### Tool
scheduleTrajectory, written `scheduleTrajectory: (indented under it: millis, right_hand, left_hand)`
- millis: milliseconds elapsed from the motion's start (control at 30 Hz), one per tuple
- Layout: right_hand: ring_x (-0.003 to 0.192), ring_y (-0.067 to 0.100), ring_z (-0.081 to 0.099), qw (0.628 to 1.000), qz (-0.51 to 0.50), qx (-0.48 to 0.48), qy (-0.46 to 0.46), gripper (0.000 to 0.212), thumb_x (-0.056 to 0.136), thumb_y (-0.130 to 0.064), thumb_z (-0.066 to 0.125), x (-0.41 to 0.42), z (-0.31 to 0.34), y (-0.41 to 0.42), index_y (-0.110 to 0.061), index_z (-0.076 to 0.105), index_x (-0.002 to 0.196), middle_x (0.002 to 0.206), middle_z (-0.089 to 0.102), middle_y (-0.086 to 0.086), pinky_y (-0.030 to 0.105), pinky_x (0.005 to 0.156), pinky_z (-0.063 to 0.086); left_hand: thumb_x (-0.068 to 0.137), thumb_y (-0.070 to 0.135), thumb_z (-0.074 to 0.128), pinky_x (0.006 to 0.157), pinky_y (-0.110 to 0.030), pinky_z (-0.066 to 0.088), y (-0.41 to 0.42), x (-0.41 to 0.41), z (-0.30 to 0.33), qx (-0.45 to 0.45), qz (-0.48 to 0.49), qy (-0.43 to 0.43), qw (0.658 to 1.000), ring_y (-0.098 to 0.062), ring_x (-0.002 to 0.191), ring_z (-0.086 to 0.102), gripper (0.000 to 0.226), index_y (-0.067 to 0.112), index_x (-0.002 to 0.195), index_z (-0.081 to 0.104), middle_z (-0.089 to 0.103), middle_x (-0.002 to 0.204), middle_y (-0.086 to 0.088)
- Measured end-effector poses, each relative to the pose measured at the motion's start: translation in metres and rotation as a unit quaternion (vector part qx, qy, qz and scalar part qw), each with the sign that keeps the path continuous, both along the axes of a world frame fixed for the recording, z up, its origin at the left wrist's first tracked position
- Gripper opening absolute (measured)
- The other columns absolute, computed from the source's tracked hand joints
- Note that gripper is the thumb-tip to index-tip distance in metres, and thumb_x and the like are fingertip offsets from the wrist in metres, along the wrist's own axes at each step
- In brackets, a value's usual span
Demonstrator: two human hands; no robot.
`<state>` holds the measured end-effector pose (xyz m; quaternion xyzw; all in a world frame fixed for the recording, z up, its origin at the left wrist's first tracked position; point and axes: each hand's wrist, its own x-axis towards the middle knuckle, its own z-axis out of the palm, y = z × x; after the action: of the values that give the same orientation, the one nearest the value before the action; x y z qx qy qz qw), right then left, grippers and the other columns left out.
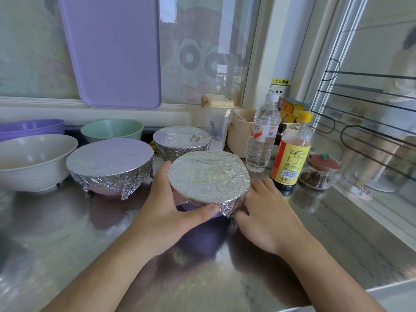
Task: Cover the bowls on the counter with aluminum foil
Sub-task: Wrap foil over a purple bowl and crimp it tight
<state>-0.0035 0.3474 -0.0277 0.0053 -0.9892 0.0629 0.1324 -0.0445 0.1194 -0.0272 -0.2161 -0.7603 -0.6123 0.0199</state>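
A purple bowl wrapped in aluminium foil [208, 176] sits at the centre of the steel counter [67, 233]. My left hand [166, 208] cups its left side, thumb curled along the front foil rim. My right hand [267, 212] presses the foil against the bowl's right side, fingers bent round it. Two more foil-covered bowls stand behind: a large pink one [110, 165] to the left and a smaller one [182, 143] further back. Uncovered bowls lie at the left: a cream one [33, 161], a green one [112, 129] and a purple one [31, 127].
A water bottle [262, 134], a yellow-capped sauce bottle [291, 154] and a small spice jar [317, 174] stand close to the right of the bowl. A lidded clear container [217, 120] and a beige tub [239, 134] sit behind. A purple cutting board [112, 50] leans against the window.
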Motion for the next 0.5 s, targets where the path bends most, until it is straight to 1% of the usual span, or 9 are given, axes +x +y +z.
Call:
scheduleTrajectory:
  millis: [67, 133, 200, 233, 300, 333, 367, 433, 500]
  right_hand:
    - [0.11, 0.02, 0.044, 0.989, 0.006, -0.146, -0.019, 0.025, 0.078, -0.037, 0.051, -0.003, 0.003, 0.008, -0.029, 0.058, 0.101, 0.111, 0.056, -0.011, 0.034, 0.095, 0.041]
    - [0.107, 0.026, 0.056, 0.963, -0.009, -0.266, 0.051, 0.023, 0.08, -0.019, 0.057, -0.004, 0.007, 0.014, -0.021, 0.067, 0.1, 0.109, 0.065, -0.003, 0.042, 0.093, 0.048]
    - [0.116, 0.024, 0.058, 0.937, -0.049, -0.326, 0.118, 0.048, 0.081, -0.017, 0.048, -0.002, 0.012, 0.016, -0.014, 0.07, 0.123, 0.122, 0.068, 0.001, 0.042, 0.102, 0.049]
    - [0.12, 0.021, 0.058, 0.918, -0.058, -0.365, 0.141, 0.058, 0.081, -0.022, 0.044, 0.0, 0.014, 0.016, -0.018, 0.068, 0.134, 0.129, 0.067, -0.002, 0.043, 0.107, 0.048]
    - [0.124, 0.011, 0.06, 0.878, -0.028, -0.453, 0.151, 0.056, 0.088, -0.034, 0.045, -0.001, 0.016, 0.011, -0.034, 0.062, 0.141, 0.136, 0.064, -0.018, 0.042, 0.111, 0.047]
    - [0.129, 0.0, 0.057, 0.867, 0.001, -0.478, 0.137, 0.052, 0.092, -0.039, 0.048, -0.002, 0.018, 0.007, -0.039, 0.058, 0.144, 0.14, 0.059, -0.025, 0.036, 0.114, 0.043]
    - [0.136, -0.008, 0.049, 0.865, 0.029, -0.488, 0.116, 0.051, 0.097, -0.041, 0.05, -0.004, 0.02, 0.004, -0.04, 0.054, 0.149, 0.147, 0.054, -0.029, 0.03, 0.117, 0.037]
    - [0.145, -0.011, 0.036, 0.869, 0.065, -0.485, 0.081, 0.051, 0.106, -0.041, 0.052, -0.008, 0.02, 0.001, -0.041, 0.046, 0.157, 0.157, 0.044, -0.029, 0.026, 0.121, 0.027]
    - [0.145, -0.012, 0.036, 0.868, 0.071, -0.487, 0.07, 0.054, 0.103, -0.046, 0.053, -0.011, 0.018, 0.002, -0.042, 0.046, 0.157, 0.158, 0.044, -0.028, 0.025, 0.12, 0.027]
  left_hand:
    - [0.06, 0.043, 0.101, 0.099, -0.005, 0.042, 0.001, 0.002, 0.002, -0.002, 0.007, -0.004, 1.0, 0.02, 0.12, 0.053, 0.106, 0.046, 0.138, 0.03, 0.053, 0.139, 0.027]
    - [0.058, 0.047, 0.099, 0.098, -0.004, 0.04, 0.001, 0.003, 0.003, -0.002, 0.008, -0.008, 1.0, 0.021, 0.122, 0.05, 0.114, 0.046, 0.143, 0.023, 0.05, 0.139, 0.029]
    - [0.056, 0.046, 0.096, 0.096, -0.003, 0.04, 0.001, 0.003, 0.002, 0.002, 0.004, -0.017, 1.0, 0.022, 0.122, 0.05, 0.116, 0.046, 0.144, 0.02, 0.049, 0.139, 0.032]
    - [0.057, 0.042, 0.095, 0.095, -0.002, 0.04, 0.001, 0.002, 0.002, 0.007, -0.001, -0.02, 1.0, 0.023, 0.121, 0.05, 0.116, 0.045, 0.145, 0.02, 0.049, 0.138, 0.033]
    - [0.057, 0.045, 0.098, 0.101, -0.007, 0.04, 0.0, 0.001, 0.001, 0.011, -0.012, -0.021, 1.0, 0.024, 0.122, 0.048, 0.123, 0.041, 0.153, 0.021, 0.048, 0.14, 0.033]
    - [0.056, 0.05, 0.1, 0.108, -0.014, 0.039, 0.0, 0.001, 0.0, 0.008, -0.018, -0.018, 1.0, 0.022, 0.126, 0.048, 0.128, 0.04, 0.156, 0.021, 0.048, 0.143, 0.032]
    - [0.054, 0.054, 0.101, 0.114, -0.022, 0.039, 0.0, 0.0, -0.001, 0.007, -0.027, -0.016, 0.999, 0.017, 0.129, 0.048, 0.13, 0.041, 0.157, 0.022, 0.049, 0.144, 0.03]
    - [0.053, 0.052, 0.098, 0.119, -0.035, 0.04, 0.0, -0.001, -0.004, 0.017, -0.048, -0.019, 0.999, 0.007, 0.134, 0.053, 0.123, 0.044, 0.153, 0.027, 0.054, 0.144, 0.027]
    - [0.052, 0.052, 0.099, 0.119, -0.038, 0.041, 0.0, 0.0, -0.005, 0.025, -0.062, -0.024, 0.997, 0.003, 0.135, 0.054, 0.121, 0.045, 0.151, 0.03, 0.056, 0.142, 0.026]
